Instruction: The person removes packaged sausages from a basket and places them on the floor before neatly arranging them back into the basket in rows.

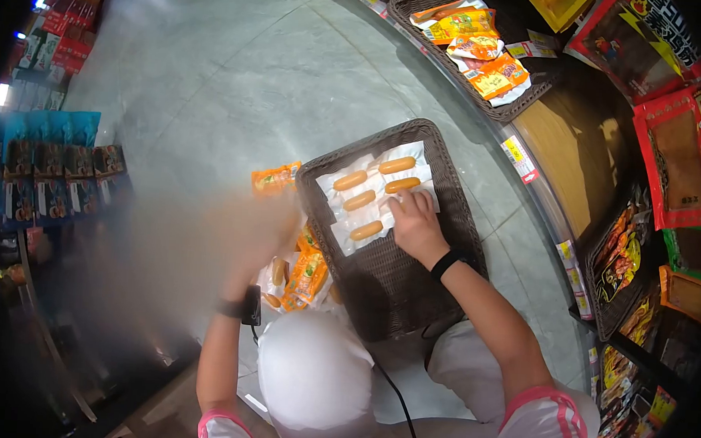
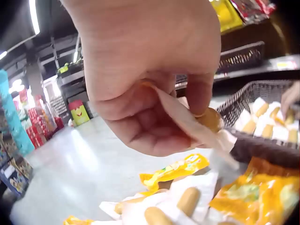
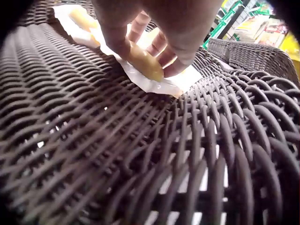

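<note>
My right hand [image 1: 418,227] reaches into a dark woven basket [image 1: 442,156]. Its thumb and fingers curl round a tan sausage [image 3: 146,63] on a white wrapper [image 3: 152,86], seen in the right wrist view. Several more sausages [image 1: 360,199] lie in rows on white wrappers in the basket's far half. Left of the basket, my left hand [image 2: 154,70] pinches a sausage packet [image 2: 185,119], its pale wrapper seen edge-on with a rounded sausage end beside the thumb. In the head view a blur partly covers this hand.
Orange sausage packets [image 1: 308,277] lie in a pile on the floor [image 1: 239,68] beside the basket, one orange packet [image 1: 275,178] farther off. Shelves at the right carry another basket [image 1: 535,90] of packets and red bags [image 1: 679,159]. Blue packs [image 1: 51,128] hang at the left.
</note>
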`<act>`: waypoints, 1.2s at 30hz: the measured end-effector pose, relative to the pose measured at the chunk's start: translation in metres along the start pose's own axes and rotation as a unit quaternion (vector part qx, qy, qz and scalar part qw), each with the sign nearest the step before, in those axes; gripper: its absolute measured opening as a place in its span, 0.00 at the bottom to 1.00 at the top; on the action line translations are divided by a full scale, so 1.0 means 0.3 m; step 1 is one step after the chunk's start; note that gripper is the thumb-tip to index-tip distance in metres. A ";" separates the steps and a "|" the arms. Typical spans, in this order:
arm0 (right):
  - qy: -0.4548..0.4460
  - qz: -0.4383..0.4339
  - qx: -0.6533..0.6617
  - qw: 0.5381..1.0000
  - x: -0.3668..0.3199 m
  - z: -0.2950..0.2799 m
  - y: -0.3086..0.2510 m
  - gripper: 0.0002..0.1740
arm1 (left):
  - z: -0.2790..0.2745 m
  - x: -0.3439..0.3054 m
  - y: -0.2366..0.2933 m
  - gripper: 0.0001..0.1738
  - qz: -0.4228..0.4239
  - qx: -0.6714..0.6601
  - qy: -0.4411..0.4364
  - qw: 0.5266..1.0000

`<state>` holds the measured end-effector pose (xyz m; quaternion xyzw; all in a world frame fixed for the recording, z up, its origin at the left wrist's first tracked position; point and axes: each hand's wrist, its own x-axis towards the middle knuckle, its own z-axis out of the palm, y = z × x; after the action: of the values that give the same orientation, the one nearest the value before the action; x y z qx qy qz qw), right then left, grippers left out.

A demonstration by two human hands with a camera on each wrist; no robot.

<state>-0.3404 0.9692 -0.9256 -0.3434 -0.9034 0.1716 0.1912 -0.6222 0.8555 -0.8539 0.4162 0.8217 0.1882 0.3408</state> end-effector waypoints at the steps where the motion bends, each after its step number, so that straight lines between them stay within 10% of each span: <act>1: 0.029 -0.015 0.016 0.999 0.017 -0.012 -0.025 0.16 | -0.006 -0.008 0.032 0.16 0.026 0.036 0.011 0.999; 7: 0.045 -0.167 0.077 0.982 0.074 -0.062 -0.188 0.15 | -0.026 -0.112 0.157 0.15 0.093 0.151 0.032 0.984; 11: 0.060 -0.249 0.085 0.963 0.089 -0.074 -0.271 0.16 | -0.009 -0.142 0.186 0.14 0.066 0.106 -0.102 0.987; 21: -0.056 -0.226 0.058 0.971 -0.067 0.012 -0.146 0.09 | 0.152 -0.142 0.072 0.16 0.037 -0.050 -0.250 0.966; 36: -0.129 -0.137 -0.008 0.982 -0.150 0.090 -0.100 0.12 | 0.108 0.012 -0.185 0.12 0.127 0.171 0.023 0.977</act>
<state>-0.3386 0.9124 -0.9459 -0.1926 -0.9604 0.1789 0.0923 -0.6313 0.8270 -0.9109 0.5651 0.7895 0.0964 0.2194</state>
